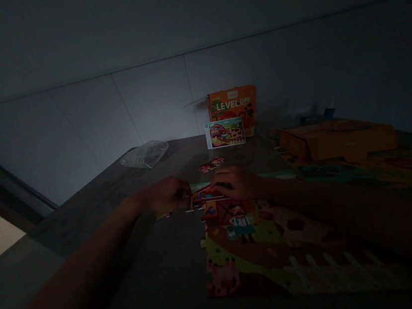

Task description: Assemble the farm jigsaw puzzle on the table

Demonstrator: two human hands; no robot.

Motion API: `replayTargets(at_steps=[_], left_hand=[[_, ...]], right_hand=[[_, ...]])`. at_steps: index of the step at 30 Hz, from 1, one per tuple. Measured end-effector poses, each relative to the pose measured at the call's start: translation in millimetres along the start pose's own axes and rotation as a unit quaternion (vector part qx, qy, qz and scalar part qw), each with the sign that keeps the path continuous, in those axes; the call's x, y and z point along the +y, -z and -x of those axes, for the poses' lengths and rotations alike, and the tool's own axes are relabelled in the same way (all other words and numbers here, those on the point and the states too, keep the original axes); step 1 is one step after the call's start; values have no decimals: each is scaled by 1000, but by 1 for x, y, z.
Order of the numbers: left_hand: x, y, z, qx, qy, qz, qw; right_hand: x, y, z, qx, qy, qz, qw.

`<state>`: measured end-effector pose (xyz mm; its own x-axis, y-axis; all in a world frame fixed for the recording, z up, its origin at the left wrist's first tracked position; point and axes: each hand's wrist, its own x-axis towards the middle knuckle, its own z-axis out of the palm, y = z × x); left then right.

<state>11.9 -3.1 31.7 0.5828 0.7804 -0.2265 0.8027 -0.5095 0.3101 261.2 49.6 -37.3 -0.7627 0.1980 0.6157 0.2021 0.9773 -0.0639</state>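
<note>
A partly joined jigsaw puzzle [257, 248] lies on the dark table, showing a red barn, a farmer figure, a spotted cow, a pig and a white fence. My left hand [167, 193] is at the barn's upper left edge, its fingers curled around a small puzzle piece [188, 203]; the hand partly hides it. My right hand [235, 182] rests on the barn's top, fingers slightly bent and apart, touching the puzzle's surface. Loose puzzle pieces [212, 164] lie just beyond both hands. The light is very dim, so fingertip detail is hard to see.
A small picture card [225, 133] of the farm scene leans on an orange box [233, 102] marked "LEVEL UP!" by the wall. At the back left lies a clear plastic bag [145, 154]. An orange open carton [350, 139] sits on another colourful picture [392, 171] to the right.
</note>
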Motion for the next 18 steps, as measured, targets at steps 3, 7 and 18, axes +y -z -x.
replayTargets(at_steps=[3,7,18], left_hand=[[-3,1,-1,12,-1,-17,1000],[-2,0,-2,0,4,-20,1000],[3,0,-1,19,-59,-53,997]], right_hand=[[-1,0,0,-4,1,11,1000],[0,0,-1,5,10,13,1000],[-1,-1,0,5,-3,10,1000]])
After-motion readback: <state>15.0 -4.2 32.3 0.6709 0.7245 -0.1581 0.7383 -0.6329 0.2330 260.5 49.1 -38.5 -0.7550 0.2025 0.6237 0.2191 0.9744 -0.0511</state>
